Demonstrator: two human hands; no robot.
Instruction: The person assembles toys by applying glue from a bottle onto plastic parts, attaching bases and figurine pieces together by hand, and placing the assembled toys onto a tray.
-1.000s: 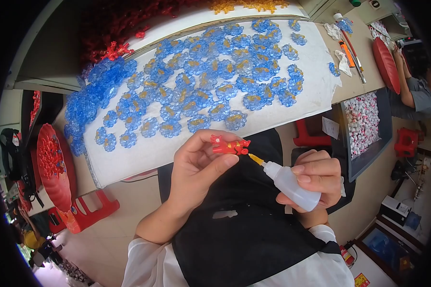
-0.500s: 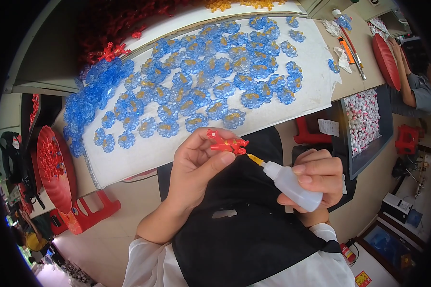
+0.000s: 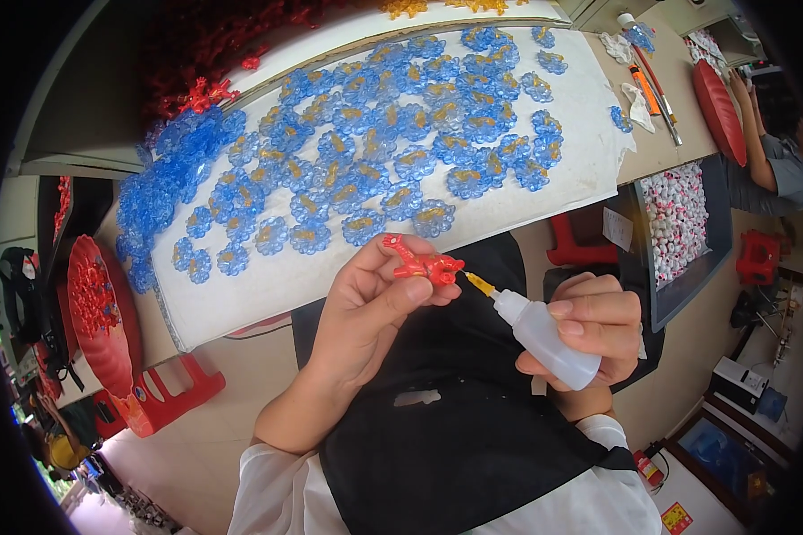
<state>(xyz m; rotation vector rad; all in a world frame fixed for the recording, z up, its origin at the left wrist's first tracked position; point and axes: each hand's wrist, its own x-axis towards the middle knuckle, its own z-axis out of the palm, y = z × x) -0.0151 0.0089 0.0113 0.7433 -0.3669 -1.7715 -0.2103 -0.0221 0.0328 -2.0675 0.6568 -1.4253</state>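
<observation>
- At the far left, red pieces are heaped in a red bowl (image 3: pixel 123 349), below which a red stool (image 3: pixel 192 392) is seen.
- In the upper left, a pile of clear blue pieces (image 3: pixel 183 152) is gathered.
- Across the upper middle, blue pieces with yellow centres (image 3: pixel 363 226) are spread over a white sheet (image 3: pixel 241 308).
- At the centre, a small red figure (image 3: pixel 435 267) is pinched between thumb and fingers of the nearly closed left hand (image 3: pixel 361 308).
- Right of centre, a pale squeeze bottle (image 3: pixel 555 346) is gripped in the curled right hand (image 3: pixel 602 323); its yellow nozzle (image 3: pixel 481 284) is pointed at the figure, just beside it; whether they touch cannot be told.
- At the right, white-and-pink pieces are held in a dark tray (image 3: pixel 687 296).
</observation>
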